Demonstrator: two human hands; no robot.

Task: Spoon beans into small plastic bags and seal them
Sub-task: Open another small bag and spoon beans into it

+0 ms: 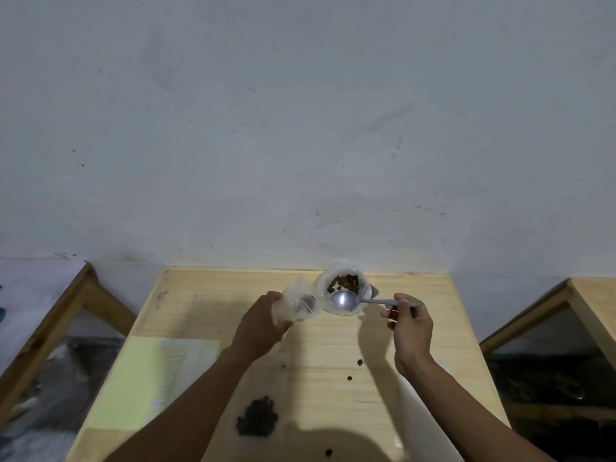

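Observation:
On the far side of a light wooden table (416, 328) stands a large clear bag of brown beans (345, 283), its mouth open. My left hand (263, 323) grips a small clear plastic bag (296, 303) just left of it, with a few dark beans inside. My right hand (408, 323) pinches the handle of a metal spoon (345, 300). The spoon's bowl looks empty and hovers at the front rim of the bean bag, right beside the small bag.
A filled clear bag of dark beans (257, 415) lies near the table's front. Loose beans (360, 362) dot the wood at the right. A stack of flat bags on yellow paper (160, 371) lies at the left. Other wooden tables (43, 328) flank both sides.

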